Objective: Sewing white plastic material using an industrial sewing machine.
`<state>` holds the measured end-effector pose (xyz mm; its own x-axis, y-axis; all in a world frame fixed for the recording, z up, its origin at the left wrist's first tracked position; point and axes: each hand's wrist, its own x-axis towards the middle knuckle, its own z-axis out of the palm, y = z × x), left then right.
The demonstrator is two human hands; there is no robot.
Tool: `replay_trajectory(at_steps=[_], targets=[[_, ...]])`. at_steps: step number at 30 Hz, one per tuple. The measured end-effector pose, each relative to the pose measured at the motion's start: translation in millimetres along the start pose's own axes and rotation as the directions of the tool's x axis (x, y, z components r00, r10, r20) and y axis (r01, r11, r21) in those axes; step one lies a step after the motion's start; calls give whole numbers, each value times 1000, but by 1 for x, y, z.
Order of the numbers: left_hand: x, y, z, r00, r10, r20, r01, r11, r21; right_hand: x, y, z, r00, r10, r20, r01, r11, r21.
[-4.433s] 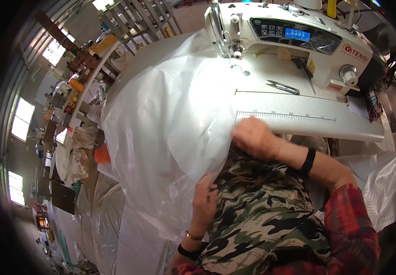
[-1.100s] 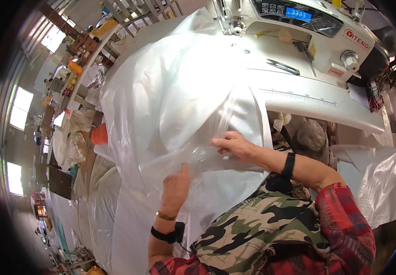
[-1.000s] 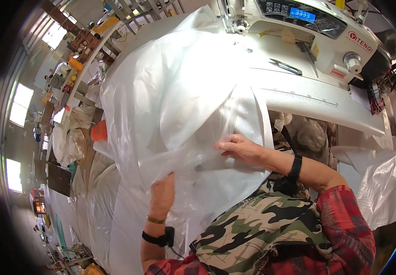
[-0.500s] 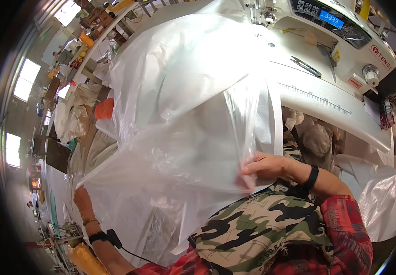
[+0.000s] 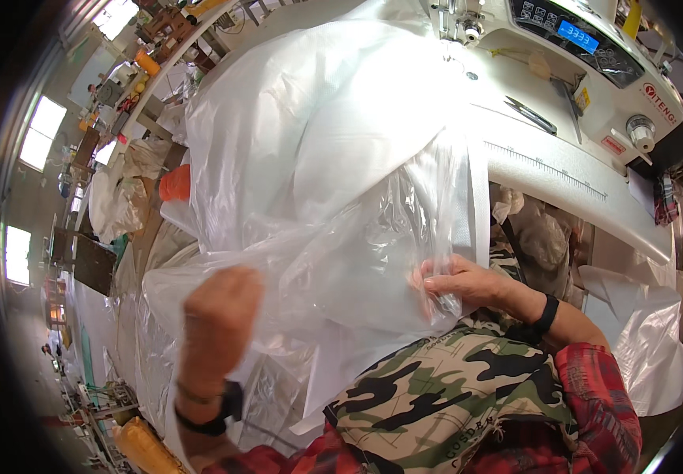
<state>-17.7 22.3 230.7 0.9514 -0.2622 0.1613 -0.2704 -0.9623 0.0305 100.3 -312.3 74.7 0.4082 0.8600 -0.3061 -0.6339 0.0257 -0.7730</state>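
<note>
A white bench (image 5: 563, 178) with a printed ruler strip along its near edge curves across the upper right of the frame. On it stands a white sewing machine (image 5: 594, 47) with a lit blue display, and a pair of scissors (image 5: 531, 115) lies on the bench just below the machine.

A large white woven sack (image 5: 318, 118) drapes from the bench over its near edge and fills the upper centre. In front of it, across the middle of the frame, a clear plastic liner (image 5: 333, 268) is stretched between the two hands.

The left hand (image 5: 219, 316), at lower left, is closed in a fist on the liner's left part. The right hand (image 5: 456, 280), right of centre, pinches the liner's right edge with fingers curled against the thumb, just below the bench edge.

To the left, more clear plastic (image 5: 120, 332) lies heaped on the floor, with an orange object (image 5: 174, 182) beside the sack. Farther up left, a long cluttered worktable (image 5: 160, 55) runs toward bright windows (image 5: 41, 134). At lower right, another white sack (image 5: 646, 332) hangs below the bench. Open room is scant: sack and plastic crowd the near edge of the bench.
</note>
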Motion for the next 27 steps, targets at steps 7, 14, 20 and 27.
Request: replay_trajectory(at_steps=[7,14,20,27], targets=[[90,46,132,968,208,-137,-229,961,-156,-8,-1,-6,999,-19,-48,21,999,39],[66,42,251,945,-325,33,281,757,-590,-5,3,-7,963,-74,-258,65,997,-46],[39,42,254,933,-360,29,279,666,-691,-19,-50,16,615,-767,-182,-87,163,-983],[62,83,171,986,-67,-151,8,932,-363,38,-169,28,316,-839,443,-204,-516,-832]])
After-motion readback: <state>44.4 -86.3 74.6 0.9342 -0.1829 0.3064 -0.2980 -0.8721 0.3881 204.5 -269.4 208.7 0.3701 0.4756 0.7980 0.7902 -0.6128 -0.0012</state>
